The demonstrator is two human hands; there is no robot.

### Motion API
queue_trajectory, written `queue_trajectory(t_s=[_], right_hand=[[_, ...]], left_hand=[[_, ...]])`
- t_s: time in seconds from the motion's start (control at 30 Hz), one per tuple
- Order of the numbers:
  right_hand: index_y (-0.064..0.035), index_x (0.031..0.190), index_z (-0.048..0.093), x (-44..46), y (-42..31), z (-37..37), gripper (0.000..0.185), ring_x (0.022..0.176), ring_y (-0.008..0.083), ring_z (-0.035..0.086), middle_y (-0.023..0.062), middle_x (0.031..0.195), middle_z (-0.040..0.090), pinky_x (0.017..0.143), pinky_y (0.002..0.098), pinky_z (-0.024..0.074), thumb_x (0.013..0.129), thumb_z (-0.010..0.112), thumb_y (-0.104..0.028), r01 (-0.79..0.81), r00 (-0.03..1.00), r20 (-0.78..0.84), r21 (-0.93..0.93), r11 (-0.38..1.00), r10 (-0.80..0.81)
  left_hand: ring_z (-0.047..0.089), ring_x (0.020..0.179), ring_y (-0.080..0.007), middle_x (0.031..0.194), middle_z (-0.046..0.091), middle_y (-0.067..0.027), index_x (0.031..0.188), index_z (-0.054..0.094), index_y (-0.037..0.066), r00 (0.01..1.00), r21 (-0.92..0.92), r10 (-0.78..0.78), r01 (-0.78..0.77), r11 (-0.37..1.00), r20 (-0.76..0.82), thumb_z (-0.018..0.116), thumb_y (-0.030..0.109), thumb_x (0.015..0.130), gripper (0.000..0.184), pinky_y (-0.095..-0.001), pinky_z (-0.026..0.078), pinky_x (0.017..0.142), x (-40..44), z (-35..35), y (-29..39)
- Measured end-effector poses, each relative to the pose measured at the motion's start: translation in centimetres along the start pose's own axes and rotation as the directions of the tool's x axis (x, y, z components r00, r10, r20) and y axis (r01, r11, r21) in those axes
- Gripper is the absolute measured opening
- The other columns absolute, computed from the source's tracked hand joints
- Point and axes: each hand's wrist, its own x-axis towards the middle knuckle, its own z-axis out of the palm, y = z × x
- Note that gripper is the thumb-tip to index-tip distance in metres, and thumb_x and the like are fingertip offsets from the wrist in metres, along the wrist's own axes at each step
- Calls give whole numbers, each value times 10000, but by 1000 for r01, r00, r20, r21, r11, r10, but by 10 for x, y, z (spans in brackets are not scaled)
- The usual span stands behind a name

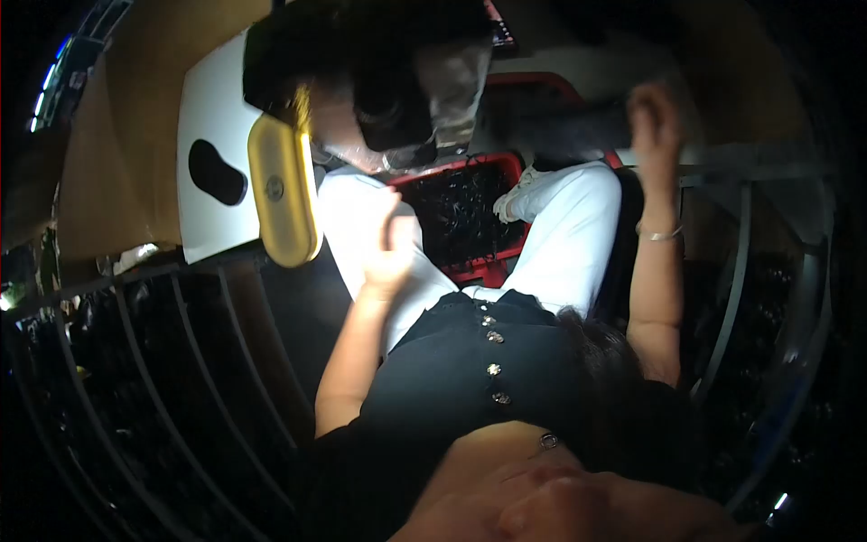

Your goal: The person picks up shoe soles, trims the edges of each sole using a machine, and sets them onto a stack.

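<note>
Dark piece (582,129), blurred: between machine (388,104) and right hand (657,122); presumably light, pliable; best held by one end. Right hand: curled, grip unclear. Left hand (388,253): fingers loosely apart, by thigh (348,203).

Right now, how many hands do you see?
2: the left hand over the white trousers, the right hand at upper right, beside a blurred dark object. Shadows may hide others.

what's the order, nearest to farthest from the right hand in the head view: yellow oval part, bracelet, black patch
1. bracelet, just behind the right hand
2. yellow oval part, across on the left side
3. black patch, farther left, on the white board
</note>
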Motion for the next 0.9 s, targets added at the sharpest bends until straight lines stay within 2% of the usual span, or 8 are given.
queue_trajectory(t_s=[0.03,0.2,0.3,0.33,0.37,0.43,0.7,0.9], right_hand=[[-44,881,560,0,0,0,32,694,101,533,64,787,565,611,212,429,861,535,-49,-5,1000,14,3,1000,5],[-9,822,541,-42,-30,87,76,698,62,496,-2,732,543,613,219,409,860,582,-60,-201,913,398,239,950,93],[9,1041,559,-63,-2,102,299,912,116,540,42,991,593,826,266,439,863,640,-216,-336,934,333,700,630,129],[11,1139,513,-79,9,105,439,992,139,524,63,1080,570,870,278,426,829,676,-254,-470,862,475,611,637,180],[13,1237,467,-95,20,109,590,1073,163,507,84,1169,548,914,291,413,795,712,-292,-582,765,603,497,644,226],[5,1070,591,-118,34,135,376,940,148,563,63,1033,620,856,293,445,761,732,-156,-611,705,644,340,715,297],[11,1072,603,-147,64,150,313,930,125,567,65,1016,642,860,283,446,801,686,-120,-652,704,615,364,665,354],[7,1126,521,-121,79,74,336,906,93,549,44,1015,605,834,258,449,826,649,-72,-608,756,477,255,752,449]], left_hand=[[571,1019,-353,1099,585,-168,1168,524,-14,999,-288,-19,7,958,-41,699,138,772,459,-416,419,929,16,21,30],[616,630,-229,741,614,-138,981,588,33,824,-356,-229,451,818,518,759,312,718,420,-304,475,612,46,10,80],[576,614,-141,708,615,-89,864,631,19,770,-522,-326,620,586,548,748,261,732,300,-278,456,604,50,9,58],[563,616,-123,703,619,-74,842,640,12,726,-373,-368,639,673,581,743,262,736,291,-275,453,600,71,-14,68],[562,629,-108,702,626,-77,844,647,11,794,-557,-335,599,575,507,740,276,736,301,-266,455,612,62,-4,55],[580,652,-111,730,642,-83,849,653,12,670,-308,-515,722,620,535,728,282,747,298,-258,456,620,78,-17,59],[614,801,-130,913,671,-98,1040,635,17,648,-585,-587,740,332,486,658,179,825,271,-245,467,746,61,-8,51],[595,844,-144,943,655,-88,1038,607,5,630,-506,-568,772,384,529,648,180,835,271,-260,463,763,59,-16,43]])
